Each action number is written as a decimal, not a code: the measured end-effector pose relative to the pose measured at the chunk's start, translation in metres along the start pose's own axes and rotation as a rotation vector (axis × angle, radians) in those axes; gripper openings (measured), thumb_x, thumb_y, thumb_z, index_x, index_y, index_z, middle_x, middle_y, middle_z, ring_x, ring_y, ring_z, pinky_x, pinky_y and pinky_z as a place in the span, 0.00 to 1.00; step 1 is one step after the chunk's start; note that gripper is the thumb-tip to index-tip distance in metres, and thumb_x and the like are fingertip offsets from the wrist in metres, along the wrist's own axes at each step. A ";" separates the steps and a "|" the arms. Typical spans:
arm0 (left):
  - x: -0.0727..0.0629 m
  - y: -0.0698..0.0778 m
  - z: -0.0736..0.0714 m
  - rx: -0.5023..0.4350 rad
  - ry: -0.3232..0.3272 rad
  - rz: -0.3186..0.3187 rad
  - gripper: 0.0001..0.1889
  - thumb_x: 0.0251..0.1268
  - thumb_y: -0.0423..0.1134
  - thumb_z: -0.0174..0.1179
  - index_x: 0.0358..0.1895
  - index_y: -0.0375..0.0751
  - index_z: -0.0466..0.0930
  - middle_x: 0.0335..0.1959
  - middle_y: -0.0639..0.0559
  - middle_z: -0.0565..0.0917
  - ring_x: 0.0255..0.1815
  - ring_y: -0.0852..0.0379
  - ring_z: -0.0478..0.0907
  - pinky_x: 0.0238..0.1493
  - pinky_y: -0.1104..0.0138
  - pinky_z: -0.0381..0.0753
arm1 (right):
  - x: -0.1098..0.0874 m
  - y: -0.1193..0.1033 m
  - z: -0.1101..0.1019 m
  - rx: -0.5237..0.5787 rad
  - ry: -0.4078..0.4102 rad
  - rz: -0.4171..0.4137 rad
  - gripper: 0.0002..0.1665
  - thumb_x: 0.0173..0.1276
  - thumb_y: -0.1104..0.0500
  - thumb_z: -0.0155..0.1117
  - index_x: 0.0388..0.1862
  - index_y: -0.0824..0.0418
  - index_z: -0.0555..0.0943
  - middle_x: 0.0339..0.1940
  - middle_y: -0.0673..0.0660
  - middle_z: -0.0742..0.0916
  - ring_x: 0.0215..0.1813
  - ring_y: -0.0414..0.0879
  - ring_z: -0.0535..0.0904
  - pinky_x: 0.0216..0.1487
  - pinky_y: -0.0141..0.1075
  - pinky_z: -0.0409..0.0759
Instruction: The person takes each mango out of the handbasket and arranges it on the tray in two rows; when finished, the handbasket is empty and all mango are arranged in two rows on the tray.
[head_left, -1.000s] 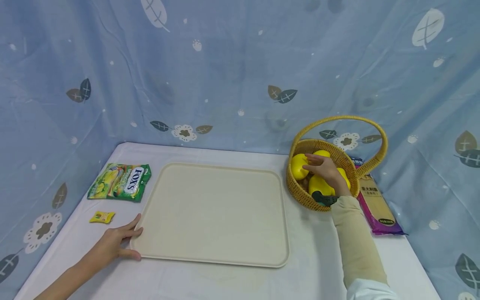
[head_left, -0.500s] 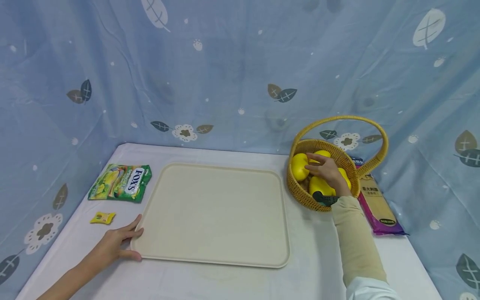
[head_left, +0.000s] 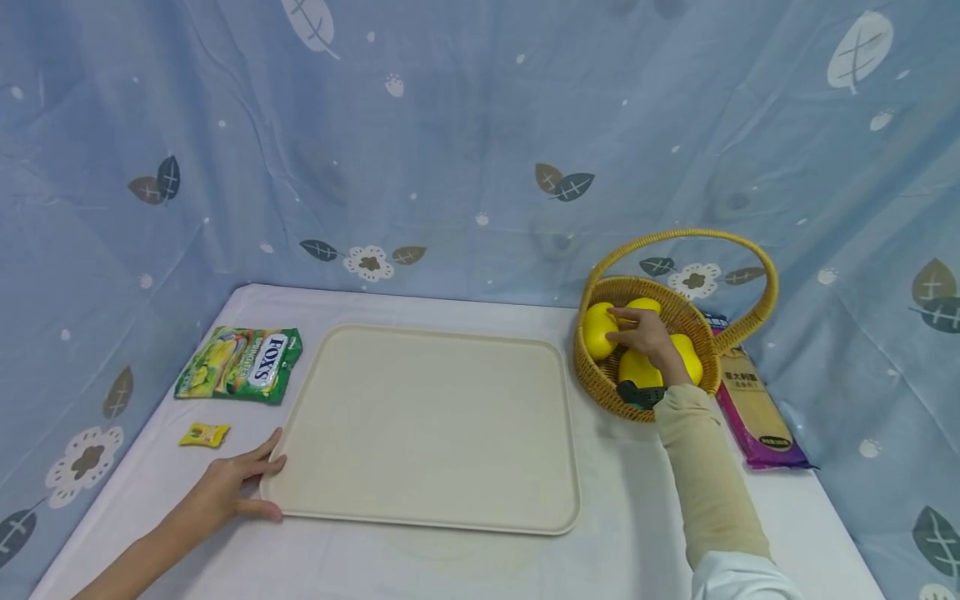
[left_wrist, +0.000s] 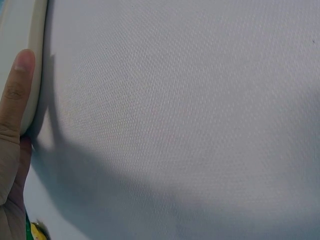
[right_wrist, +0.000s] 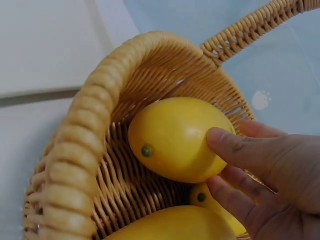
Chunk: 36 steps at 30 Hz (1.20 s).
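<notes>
In the head view my left hand [head_left: 221, 492] rests at the left front corner of a beige tray [head_left: 420, 429], its fingers fairly straight. The left wrist view shows the thumb [left_wrist: 21, 85] lying along the tray rim. My right hand [head_left: 645, 337] reaches into a wicker basket [head_left: 611, 400] and touches the right side of a yellow mango [right_wrist: 175, 140]. Its fingertips [right_wrist: 217, 137] are extended against the fruit, which has a small green stem end. More yellow mangoes [right_wrist: 175, 225] lie below and beside it, partly hidden by the hand.
A green FOX'S candy bag [head_left: 240, 364] and a small yellow wrapped candy [head_left: 204, 434] lie left of the tray. A purple and tan pasta packet [head_left: 757, 408] lies right of the basket. The basket's tall handle [head_left: 682, 235] arches over it. A blue patterned curtain [head_left: 450, 150] stands behind.
My right hand has shifted slightly left, its fingertips now overlapping the mango, which has moved up a little. The left hand and tray stay where they were.
</notes>
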<state>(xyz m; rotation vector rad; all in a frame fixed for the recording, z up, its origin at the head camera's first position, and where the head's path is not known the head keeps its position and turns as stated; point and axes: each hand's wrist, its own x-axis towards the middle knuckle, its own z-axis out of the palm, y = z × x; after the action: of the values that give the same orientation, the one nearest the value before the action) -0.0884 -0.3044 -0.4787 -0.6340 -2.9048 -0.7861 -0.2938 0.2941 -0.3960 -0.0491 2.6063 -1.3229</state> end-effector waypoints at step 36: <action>0.001 0.003 -0.003 0.039 -0.025 0.003 0.41 0.26 0.57 0.73 0.47 0.27 0.82 0.60 0.30 0.71 0.52 0.36 0.75 0.46 0.81 0.78 | 0.010 0.003 -0.010 0.007 -0.196 0.065 0.35 0.70 0.63 0.59 0.73 0.63 0.58 0.75 0.70 0.59 0.51 0.46 0.76 0.58 0.40 0.79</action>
<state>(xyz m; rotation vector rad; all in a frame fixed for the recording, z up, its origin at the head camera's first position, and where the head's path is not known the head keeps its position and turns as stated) -0.0880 -0.3029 -0.4746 -0.6492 -2.9329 -0.7241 -0.3052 0.3027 -0.3942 -0.0876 2.4190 -1.2386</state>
